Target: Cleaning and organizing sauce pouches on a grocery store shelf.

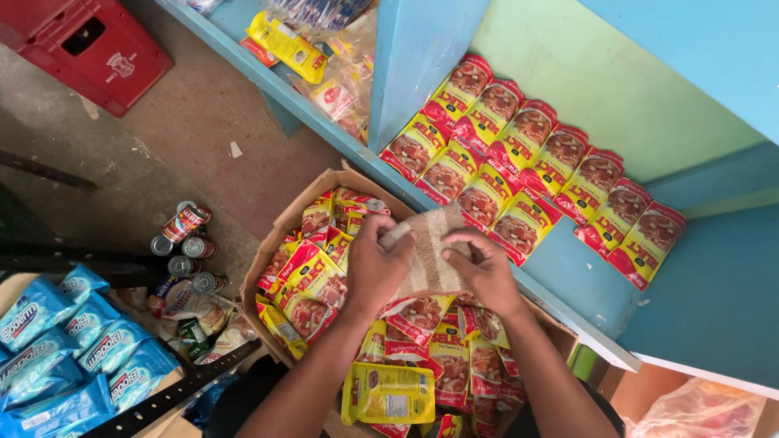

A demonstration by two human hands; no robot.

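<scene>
I had both hands on the beige cloth (428, 247), held over the cardboard box (268, 251) of red-and-yellow sachets (312, 284); my left hand (375, 268) pinched its left edge, fingers curled over the top; my right hand (487, 272) gripped the right side, thumb on the near face. Cloth sat between the two, just near of the blue shelf edge (560, 312), w/ the row of shelved sachets (527, 178) overlapping in two lines on the far side.

To do this bit well, I judged I'd want the cloth pulled flat between both hands, folded to a clean face (looked a bit bunched at the far left corner); grip firm but not balled up, so a broad area meets the surface. Worth keeping it clear of the loose packs in the box so nothing got dragged out; also wiping away from the stacked row, not into it, since those packs lay loose and would slide.

Off to the left: small tins (185, 243) on the floor, blue packets (65, 341) near left, a red crate (89, 45) far left.
</scene>
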